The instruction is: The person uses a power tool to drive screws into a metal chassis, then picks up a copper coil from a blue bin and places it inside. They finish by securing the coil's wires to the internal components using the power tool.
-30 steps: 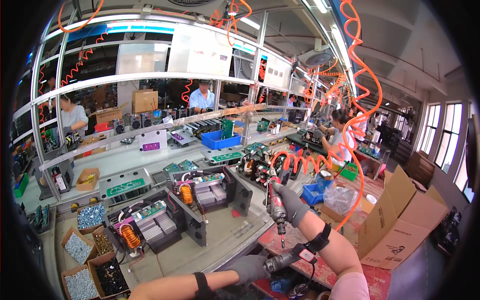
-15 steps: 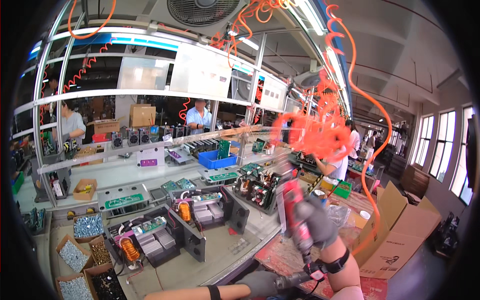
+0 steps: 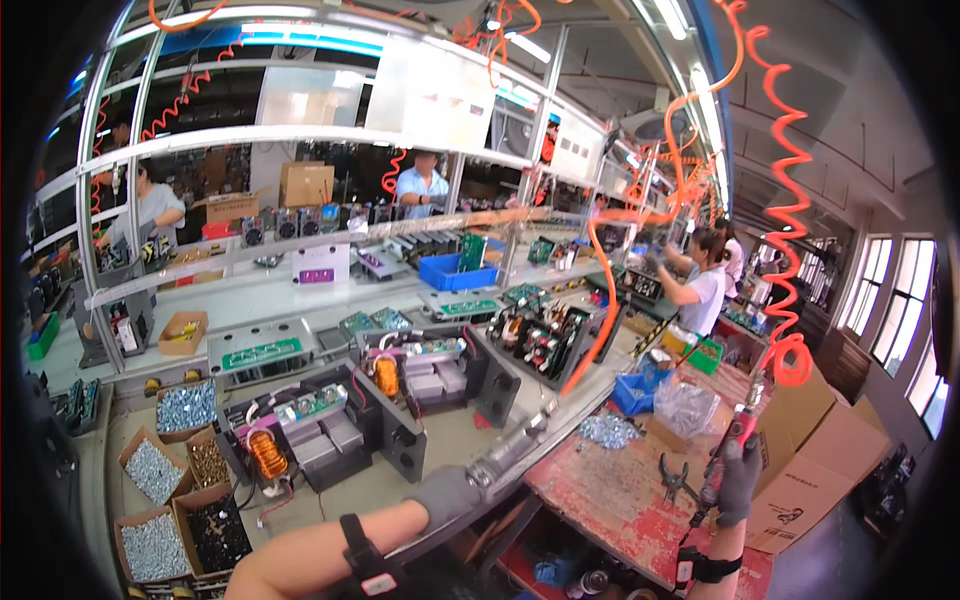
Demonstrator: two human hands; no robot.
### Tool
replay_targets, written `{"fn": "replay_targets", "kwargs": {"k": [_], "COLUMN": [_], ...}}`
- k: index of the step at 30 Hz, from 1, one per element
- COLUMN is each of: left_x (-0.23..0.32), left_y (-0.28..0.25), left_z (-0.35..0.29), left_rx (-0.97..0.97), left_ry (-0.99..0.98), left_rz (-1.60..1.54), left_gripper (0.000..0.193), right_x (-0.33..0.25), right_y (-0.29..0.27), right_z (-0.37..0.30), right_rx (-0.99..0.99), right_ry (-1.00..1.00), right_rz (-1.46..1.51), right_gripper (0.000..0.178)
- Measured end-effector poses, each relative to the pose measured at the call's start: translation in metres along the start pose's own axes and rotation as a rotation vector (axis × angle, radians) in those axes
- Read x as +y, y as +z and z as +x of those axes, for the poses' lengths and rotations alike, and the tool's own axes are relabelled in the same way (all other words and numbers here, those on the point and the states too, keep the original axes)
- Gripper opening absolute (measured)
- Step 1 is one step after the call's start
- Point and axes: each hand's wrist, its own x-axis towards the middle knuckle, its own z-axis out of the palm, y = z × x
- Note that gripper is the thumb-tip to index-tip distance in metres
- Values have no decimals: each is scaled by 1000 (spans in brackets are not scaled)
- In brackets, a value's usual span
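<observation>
My left hand (image 3: 447,497), in a grey glove, is closed around a silver-grey air screwdriver (image 3: 512,448) above the bench's front edge. An orange hose (image 3: 606,330) runs up from its far end. Off to the right, my gloved right hand (image 3: 738,480) grips a red air screwdriver (image 3: 743,426), connected to a coiled orange hose (image 3: 790,240). Two dark-framed electronic units (image 3: 330,450) with copper coils and grey heat sinks lie on the bench, left of my left hand. Behind the screwdriver sits another open unit (image 3: 545,338) with a darker, denser inside.
Boxes of screws (image 3: 155,470) stand at the left. To the right, a worn red table (image 3: 610,490) holds pliers (image 3: 677,480), a blue bin (image 3: 632,393) and a plastic bag (image 3: 686,408). A large carton (image 3: 815,470) stands beside it. A co-worker (image 3: 700,285) works farther along the line.
My right hand has swung right and down with the red screwdriver, and its hose now hangs stretched. My left hand has risen forward over the bench edge with the grey one. The view has shifted.
</observation>
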Motion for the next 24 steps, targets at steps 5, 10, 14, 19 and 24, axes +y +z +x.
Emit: {"fn": "replay_targets", "kwargs": {"k": [5, 10, 14, 19, 24], "left_x": [-11, -25, -15, -7, -44], "left_y": [-32, -74, -105, -124, -136], "left_z": [-17, -44, -81, -106, -129], "left_rx": [152, 207, 141, 250, 342], "left_ry": [-62, -48, -33, -89, -92], "left_rz": [-293, -472, -694, -457, -181], "left_gripper": [46, 44, 41, 41, 46], "right_x": [63, 145, 147, -7, -150], "right_y": [30, 23, 34, 148, 306], "right_z": [-17, -14, -9, -15, -52], "right_rx": [-197, -542, -584, -551, -591], "right_ry": [87, 76, 133, -469, -1290], "right_rz": [-967, -1292, -1344, -886, -459], "right_gripper": [42, 52, 58, 68, 56]}}
